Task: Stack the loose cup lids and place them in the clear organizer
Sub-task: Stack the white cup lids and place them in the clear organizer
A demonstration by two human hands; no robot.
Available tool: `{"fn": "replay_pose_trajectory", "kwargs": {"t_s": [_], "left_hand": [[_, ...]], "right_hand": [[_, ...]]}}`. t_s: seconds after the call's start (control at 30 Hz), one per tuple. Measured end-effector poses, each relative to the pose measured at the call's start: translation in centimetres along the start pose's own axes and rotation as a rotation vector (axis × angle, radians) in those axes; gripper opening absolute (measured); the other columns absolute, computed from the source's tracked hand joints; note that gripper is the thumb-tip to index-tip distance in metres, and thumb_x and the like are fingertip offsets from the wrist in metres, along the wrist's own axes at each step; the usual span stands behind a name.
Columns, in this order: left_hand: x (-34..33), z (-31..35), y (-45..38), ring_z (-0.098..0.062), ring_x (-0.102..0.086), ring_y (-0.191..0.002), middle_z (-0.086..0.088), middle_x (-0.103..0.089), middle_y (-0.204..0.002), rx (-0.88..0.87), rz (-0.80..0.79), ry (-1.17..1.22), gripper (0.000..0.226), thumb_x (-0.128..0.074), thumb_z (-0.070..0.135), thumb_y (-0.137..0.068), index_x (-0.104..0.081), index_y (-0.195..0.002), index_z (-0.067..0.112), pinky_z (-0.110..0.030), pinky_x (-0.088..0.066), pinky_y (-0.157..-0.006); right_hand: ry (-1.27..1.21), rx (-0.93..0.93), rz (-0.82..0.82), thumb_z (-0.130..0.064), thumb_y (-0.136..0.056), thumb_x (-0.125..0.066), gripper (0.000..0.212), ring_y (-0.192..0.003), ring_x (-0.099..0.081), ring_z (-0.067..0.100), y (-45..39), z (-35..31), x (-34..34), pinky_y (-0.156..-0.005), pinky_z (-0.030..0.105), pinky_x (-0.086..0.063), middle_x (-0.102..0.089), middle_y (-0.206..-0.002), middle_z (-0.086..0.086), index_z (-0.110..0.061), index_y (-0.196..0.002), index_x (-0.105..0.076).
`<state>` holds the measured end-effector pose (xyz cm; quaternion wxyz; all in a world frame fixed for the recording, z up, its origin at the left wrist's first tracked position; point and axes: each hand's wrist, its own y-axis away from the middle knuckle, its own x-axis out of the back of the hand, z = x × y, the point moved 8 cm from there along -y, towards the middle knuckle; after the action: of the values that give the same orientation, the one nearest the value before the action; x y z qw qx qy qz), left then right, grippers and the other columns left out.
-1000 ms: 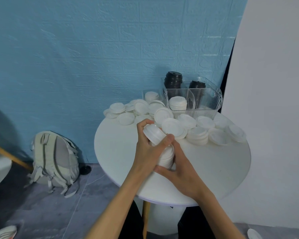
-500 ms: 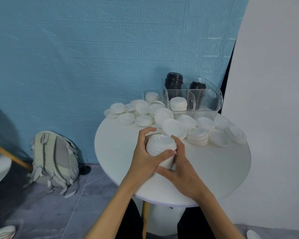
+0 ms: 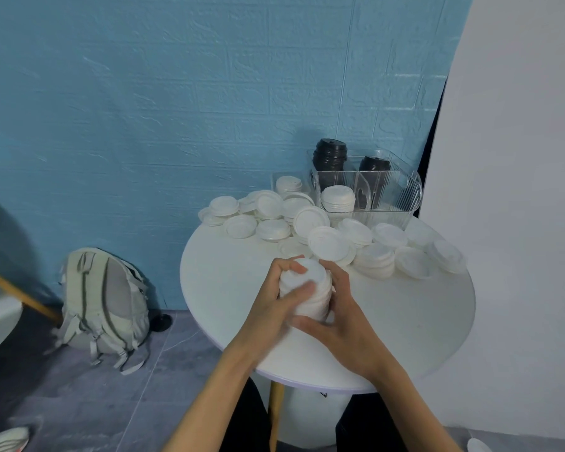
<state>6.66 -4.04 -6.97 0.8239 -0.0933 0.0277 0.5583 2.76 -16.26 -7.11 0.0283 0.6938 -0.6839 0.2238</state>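
A blue brick-textured wall (image 3: 177,93) backs a round white worktop (image 3: 405,321), with a plain white panel (image 3: 519,158) standing to the right of the worktop. On the grey floor to the left of the worktop leans a pale grey backpack (image 3: 103,301).

Near the worktop's front edge, both hands hold an upright stack of white lids (image 3: 307,288). The left hand (image 3: 274,314) is wrapped round the stack's left side, its thumb lying across the front and its fingertips curled over the top lid. The right hand (image 3: 343,318) grips the stack's right side, with its thumb hooked under the base of the stack.

Across the far side of the worktop lie loose white lids (image 3: 327,246), some single, some in low piles, spreading from the left rim to the right rim. Behind them, at the worktop's back right, stands the clear organizer (image 3: 402,190). Its front left compartment holds a short stack of white lids (image 3: 337,197); behind that rise two stacks of black lids (image 3: 329,158). Just left of the organizer a smaller clear bin (image 3: 276,181) holds another white pile (image 3: 289,185).
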Motion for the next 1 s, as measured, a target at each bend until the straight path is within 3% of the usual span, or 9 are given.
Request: {"fn": "replay_pose_trajectory", "kwargs": {"t_s": [0.07,0.17,0.3,0.37,0.43,0.63,0.77,0.9,1.0], "left_hand": [[0.0,0.0,-0.2,-0.041,-0.058,-0.125,-0.014,-0.064,-0.128,0.014,0.05,-0.007,0.031,-0.073,0.044,-0.085,-0.059,-0.105,0.024,-0.064,-0.037,-0.113],[-0.2,-0.2,-0.3,-0.035,-0.061,-0.122,-0.008,-0.067,-0.126,0.021,0.084,-0.005,0.031,-0.069,0.036,-0.087,-0.061,-0.116,0.027,-0.058,-0.043,-0.112],[-0.5,-0.2,-0.2,-0.035,-0.063,-0.119,-0.009,-0.071,-0.12,0.022,0.137,0.06,0.029,-0.069,0.032,-0.085,-0.066,-0.113,0.026,-0.054,-0.046,-0.107],[-0.4,-0.3,-0.2,-0.033,-0.062,-0.121,-0.008,-0.071,-0.12,0.003,0.19,0.062,0.023,-0.066,0.034,-0.087,-0.069,-0.107,0.023,-0.054,-0.04,-0.112],[-0.4,-0.6,-0.2,-0.03,-0.061,-0.122,-0.006,-0.071,-0.12,-0.006,0.232,0.09,0.018,-0.061,0.031,-0.094,-0.071,-0.106,0.023,-0.051,-0.039,-0.113],[-1.0,-0.4,0.4,-0.022,-0.065,-0.109,-0.004,-0.072,-0.118,-0.002,0.229,0.09,0.021,-0.059,0.024,-0.095,-0.071,-0.111,0.03,-0.041,-0.047,-0.1],[-0.9,-0.3,0.4,-0.019,-0.064,-0.104,-0.005,-0.073,-0.115,0.014,0.215,0.062,0.024,-0.06,0.029,-0.09,-0.07,-0.111,0.03,-0.042,-0.047,-0.098],[-0.9,-0.3,0.6,-0.022,-0.065,-0.109,-0.004,-0.072,-0.116,0.024,0.217,0.054,0.018,-0.059,0.026,-0.096,-0.068,-0.112,0.028,-0.046,-0.046,-0.105],[-0.8,0.0,0.7,-0.027,-0.062,-0.118,0.0,-0.07,-0.12,-0.003,0.185,-0.019,0.03,-0.062,0.039,-0.087,-0.065,-0.116,0.031,-0.05,-0.045,-0.109]], "right_hand": [[-0.033,-0.01,-0.008,-0.036,-0.083,-0.083,0.084,-0.13,-0.052,-0.001,0.0,0.3,-0.1,-0.104,0.02,-0.045,-0.051,-0.135,-0.032,-0.044,-0.144,-0.027],[-0.157,-0.057,-0.027,-0.038,-0.083,-0.075,0.071,-0.129,-0.057,0.011,-0.1,0.7,-0.1,-0.108,0.042,-0.047,-0.06,-0.133,-0.018,-0.043,-0.141,-0.035],[-0.301,-0.105,0.041,-0.045,-0.092,-0.057,0.044,-0.128,-0.056,0.007,-0.4,0.7,0.9,-0.11,0.037,-0.042,-0.063,-0.13,-0.014,-0.031,-0.133,-0.049],[-0.334,-0.131,0.105,-0.05,-0.099,-0.05,0.036,-0.128,-0.057,0.011,-0.6,1.0,1.4,-0.114,0.044,-0.041,-0.064,-0.129,-0.005,-0.026,-0.125,-0.055],[-0.363,-0.156,0.143,-0.04,-0.106,-0.047,0.025,-0.126,-0.059,0.014,-0.8,1.3,1.4,-0.115,0.049,-0.04,-0.066,-0.127,0.0,-0.022,-0.12,-0.058],[-0.356,-0.133,0.152,-0.022,-0.105,-0.046,0.022,-0.11,-0.064,0.015,-1.0,1.0,1.4,-0.099,0.038,-0.047,-0.07,-0.116,0.001,-0.028,-0.115,-0.064],[-0.308,-0.106,0.188,-0.015,-0.105,-0.044,0.024,-0.095,-0.063,0.004,-1.0,0.6,1.5,-0.083,0.025,-0.045,-0.07,-0.1,-0.013,-0.024,-0.114,-0.064],[-0.294,-0.098,0.203,-0.014,-0.107,-0.043,0.027,-0.099,-0.063,0.001,-1.0,0.9,1.5,-0.087,0.026,-0.043,-0.069,-0.104,-0.016,-0.028,-0.114,-0.066],[-0.285,-0.084,0.179,-0.016,-0.109,-0.043,0.029,-0.114,-0.063,0.007,-0.7,0.8,1.6,-0.098,0.031,-0.046,-0.07,-0.115,-0.012,-0.03,-0.119,-0.067]]}}
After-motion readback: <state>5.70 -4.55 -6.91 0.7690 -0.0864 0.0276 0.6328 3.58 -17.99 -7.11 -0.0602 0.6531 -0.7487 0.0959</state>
